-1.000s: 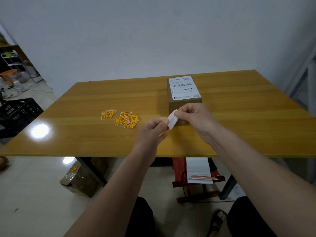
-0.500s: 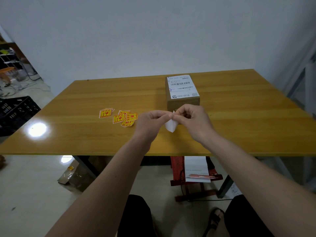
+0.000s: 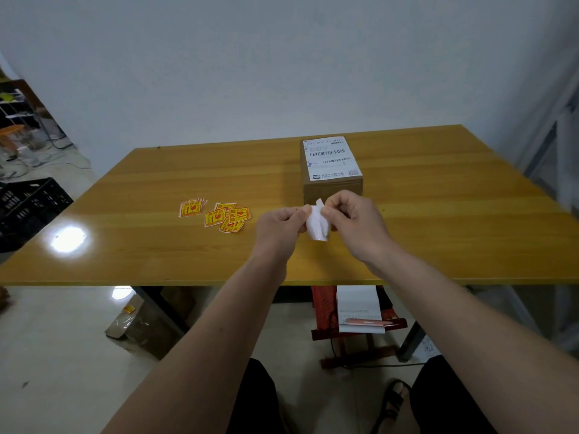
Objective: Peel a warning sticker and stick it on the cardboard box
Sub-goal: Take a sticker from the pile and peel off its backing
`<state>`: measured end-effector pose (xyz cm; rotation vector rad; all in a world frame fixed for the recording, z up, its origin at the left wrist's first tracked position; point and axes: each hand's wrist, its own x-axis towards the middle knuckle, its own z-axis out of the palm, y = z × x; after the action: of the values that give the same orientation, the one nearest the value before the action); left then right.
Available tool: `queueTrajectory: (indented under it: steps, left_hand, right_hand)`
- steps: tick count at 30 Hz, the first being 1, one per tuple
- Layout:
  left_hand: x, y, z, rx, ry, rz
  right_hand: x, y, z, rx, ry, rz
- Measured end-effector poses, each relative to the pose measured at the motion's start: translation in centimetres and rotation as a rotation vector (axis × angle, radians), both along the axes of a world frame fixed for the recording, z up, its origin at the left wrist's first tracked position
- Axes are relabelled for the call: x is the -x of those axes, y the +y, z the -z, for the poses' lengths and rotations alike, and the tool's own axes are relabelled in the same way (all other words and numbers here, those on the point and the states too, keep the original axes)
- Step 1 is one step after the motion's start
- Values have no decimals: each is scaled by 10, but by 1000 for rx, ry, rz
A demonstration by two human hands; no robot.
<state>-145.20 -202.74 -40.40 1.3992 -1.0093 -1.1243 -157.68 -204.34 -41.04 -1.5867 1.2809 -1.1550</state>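
Note:
A small cardboard box (image 3: 332, 187) with a white shipping label on top stands on the wooden table (image 3: 438, 214), just beyond my hands. My left hand (image 3: 280, 225) and my right hand (image 3: 355, 222) both pinch the top edge of one warning sticker (image 3: 318, 225), held in the air in front of the box. Only the sticker's white back side faces me, curling downward between the fingers. Whether its backing has come apart I cannot tell. Several more yellow-and-red warning stickers (image 3: 216, 214) lie loose on the table to the left.
A black plastic crate (image 3: 28, 208) stands on the floor at the left. Under the table are a brown box (image 3: 141, 321) and a red stool (image 3: 357, 321) holding a white paper and a pen. A metal frame (image 3: 551, 145) rises at the right.
My hands came together on the sticker and its white flap swung from pointing up to hanging down. The hands sit slightly farther forward, closer to the box.

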Motion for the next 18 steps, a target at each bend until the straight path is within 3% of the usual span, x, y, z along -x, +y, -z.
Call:
queueTrajectory:
  steps: [18]
  left_hand:
    - [15,-1,8,52,177,-244]
  right_hand:
    - [-8,6,6,27,-245,202]
